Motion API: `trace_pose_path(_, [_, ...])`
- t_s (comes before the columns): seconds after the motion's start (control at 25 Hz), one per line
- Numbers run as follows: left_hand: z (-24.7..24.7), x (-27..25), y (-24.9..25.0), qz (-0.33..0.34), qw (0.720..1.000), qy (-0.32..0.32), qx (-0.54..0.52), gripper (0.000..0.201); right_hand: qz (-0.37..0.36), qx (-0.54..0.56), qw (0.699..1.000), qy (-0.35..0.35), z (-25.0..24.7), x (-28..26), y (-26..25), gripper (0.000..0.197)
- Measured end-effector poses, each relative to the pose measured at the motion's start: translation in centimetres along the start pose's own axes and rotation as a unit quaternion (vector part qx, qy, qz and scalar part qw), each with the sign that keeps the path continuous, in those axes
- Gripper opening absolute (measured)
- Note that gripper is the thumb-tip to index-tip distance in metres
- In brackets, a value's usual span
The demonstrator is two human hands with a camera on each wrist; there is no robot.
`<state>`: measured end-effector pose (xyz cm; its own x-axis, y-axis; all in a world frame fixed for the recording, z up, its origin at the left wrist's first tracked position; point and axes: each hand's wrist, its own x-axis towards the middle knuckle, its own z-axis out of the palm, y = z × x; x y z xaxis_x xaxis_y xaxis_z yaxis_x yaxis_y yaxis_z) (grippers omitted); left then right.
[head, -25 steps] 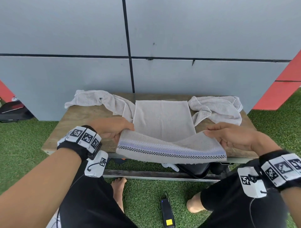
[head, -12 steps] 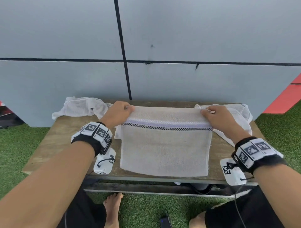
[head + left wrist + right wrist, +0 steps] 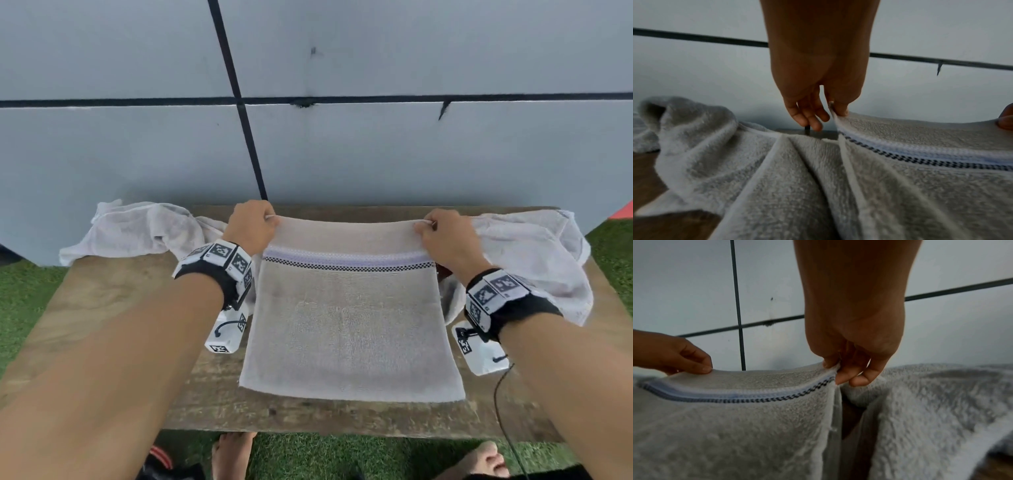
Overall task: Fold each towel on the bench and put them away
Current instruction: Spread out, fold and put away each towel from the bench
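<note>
A pale grey towel with a lilac and checked stripe (image 3: 349, 322) lies folded in half on the wooden bench (image 3: 113, 308). My left hand (image 3: 255, 224) pinches its far left corner (image 3: 835, 113), held slightly above the bench. My right hand (image 3: 436, 233) pinches the far right corner (image 3: 833, 371) the same way. The folded edge faces me near the bench's front. A crumpled white towel (image 3: 144, 229) lies at the back left, partly under the striped one. Another crumpled white towel (image 3: 534, 253) lies at the back right.
A grey panelled wall (image 3: 376, 154) with black seams rises directly behind the bench. Green artificial grass (image 3: 24, 291) surrounds it. Bare feet (image 3: 233, 452) show below the bench's front edge. A thin black cable (image 3: 503, 411) hangs from my right wrist.
Both hands carried the striped end of the towel from the front edge over to the far edge of the bench, folding it in half. The head view moved closer.
</note>
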<state>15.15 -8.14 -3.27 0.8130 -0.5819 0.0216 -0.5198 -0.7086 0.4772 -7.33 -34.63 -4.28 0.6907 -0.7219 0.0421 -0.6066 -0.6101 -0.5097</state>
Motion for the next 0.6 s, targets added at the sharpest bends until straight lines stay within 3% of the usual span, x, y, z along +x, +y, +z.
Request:
trace_pose_path(0.24, [2.9, 1.0, -2.3, 0.035, 0.999, -0.028, 0.019, 0.015, -0.052, -0.007, 0.999, -0.006, 3.0, 1.5, 1.8, 0.005])
trace_pose_path(0.4, [2.7, 0.6, -2.2, 0.057, 0.998, -0.025, 0.010, 0.016, -0.081, -0.019, 0.996, -0.030, 3.4, 1.8, 2.3, 0.017])
trace_pose_path(0.6, [2.3, -0.2, -1.8, 0.047, 0.997, -0.053, -0.001, 0.017, -0.088, -0.036, 0.995, -0.031, 2.4, 0.9, 1.4, 0.015])
